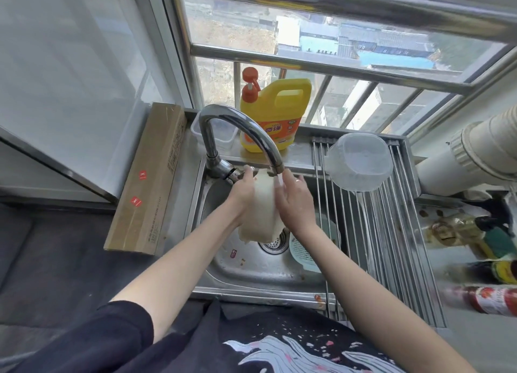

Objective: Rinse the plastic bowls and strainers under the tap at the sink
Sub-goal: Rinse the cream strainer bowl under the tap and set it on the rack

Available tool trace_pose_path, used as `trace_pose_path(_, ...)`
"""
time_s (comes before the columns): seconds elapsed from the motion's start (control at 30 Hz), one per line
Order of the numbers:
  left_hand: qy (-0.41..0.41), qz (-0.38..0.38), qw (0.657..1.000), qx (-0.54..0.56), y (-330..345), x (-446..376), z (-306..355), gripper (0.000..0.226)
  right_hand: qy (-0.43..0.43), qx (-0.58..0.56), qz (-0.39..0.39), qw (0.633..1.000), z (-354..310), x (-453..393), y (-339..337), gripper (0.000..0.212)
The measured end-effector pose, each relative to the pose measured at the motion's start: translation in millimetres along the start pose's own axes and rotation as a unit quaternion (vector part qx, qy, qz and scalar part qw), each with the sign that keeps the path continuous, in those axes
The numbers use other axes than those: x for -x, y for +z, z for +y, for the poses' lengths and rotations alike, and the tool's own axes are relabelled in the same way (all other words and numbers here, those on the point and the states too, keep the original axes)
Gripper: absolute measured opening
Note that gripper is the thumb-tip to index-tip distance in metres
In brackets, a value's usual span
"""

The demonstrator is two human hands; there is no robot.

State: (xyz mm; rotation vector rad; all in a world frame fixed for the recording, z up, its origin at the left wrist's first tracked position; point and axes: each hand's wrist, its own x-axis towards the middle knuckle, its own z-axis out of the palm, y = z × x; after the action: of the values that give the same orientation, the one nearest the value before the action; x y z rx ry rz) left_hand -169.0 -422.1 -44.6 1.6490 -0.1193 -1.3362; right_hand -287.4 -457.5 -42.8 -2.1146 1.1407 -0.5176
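I hold a cream-white plastic bowl (263, 207) on its edge between both hands, over the sink (251, 269) and just under the tap spout (275, 165). It is blurred. My left hand (242, 189) grips its left side, fingers curled over the top edge close to the tap handle. Against its right side lies my right hand (292, 202), its fingers straight and the fingertips under the spout. A pale green strainer (305, 253) lies in the basin beside the drain. A clear plastic bowl (359, 163) rests upside down on the drying rack (391, 233).
A yellow detergent jug (277, 115) and a clear container (221, 132) stand on the ledge behind the tap. A long cardboard box (148, 177) lies left of the sink. Bottles (475, 233) and a white pipe (475, 154) crowd the right side.
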Motion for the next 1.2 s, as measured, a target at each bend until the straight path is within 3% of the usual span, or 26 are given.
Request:
trace_pose_path(0.1, -0.060, -0.122, 0.988, 0.070, -4.4, 12.6, -3.3, 0.056, 0.074, -0.033, -0.001, 0.997, -4.2, -9.1, -2.5, 0.016)
trace_pose_path(0.23, -0.094, -0.195, 0.972, 0.090, -18.7, 14.3, -5.0, 0.052, 0.135, -0.129, 0.000, 0.982, 1.3, -13.2, -15.2, 0.029)
trace_pose_path(0.37, -0.105, -0.207, 0.971, 0.058, -24.9, 11.1, 2.2, 0.047, 0.140, -0.174, -0.041, 0.974, 2.5, -1.4, -20.1, 0.027)
trace_pose_path(0.5, -0.109, -0.202, 0.973, 0.038, -21.1, 11.4, 3.5, 0.055, 0.108, -0.166, -0.054, 0.979, 3.3, 3.7, -22.8, 0.029)
trace_pose_path(0.7, -0.081, -0.273, 0.959, -0.001, 0.7, 13.4, 8.8, 0.056, 0.087, -0.172, 0.011, 0.981, 15.9, 11.7, -38.2, 0.027)
trace_pose_path(0.8, -0.045, -0.238, 0.968, -0.067, 11.3, 17.8, 15.2, 0.040, 0.104, -0.145, -0.011, 0.984, 18.2, 5.9, -52.7, 0.031)
trace_pose_path(0.87, -0.032, -0.202, 0.971, -0.128, 13.9, 15.6, 17.2, 0.040, 0.077, -0.082, -0.097, 0.989, 16.5, -4.7, -64.7, 0.028)
trace_pose_path(0.93, -0.012, -0.172, 0.969, -0.178, 14.1, 13.2, 19.4, 0.039, 0.076, -0.065, -0.219, 0.971, 10.6, -15.1, -74.0, 0.020)
trace_pose_path(1.0, 0.030, -0.153, 0.959, -0.236, 12.3, 12.5, 21.0, 0.044, 0.082, -0.065, -0.271, 0.957, 6.4, -21.1, -75.6, 0.021)
trace_pose_path(1.1, 0.100, -0.117, 0.955, -0.253, 9.0, 15.1, 27.3, 0.055, 0.085, -0.072, -0.231, 0.967, 7.9, -21.8, -65.8, 0.035)
trace_pose_path(1.2, 0.070, -0.157, 0.962, -0.210, -8.7, 14.6, 28.5, 0.054, 0.146, -0.140, -0.161, 0.966, 15.3, -16.1, -57.2, 0.053)
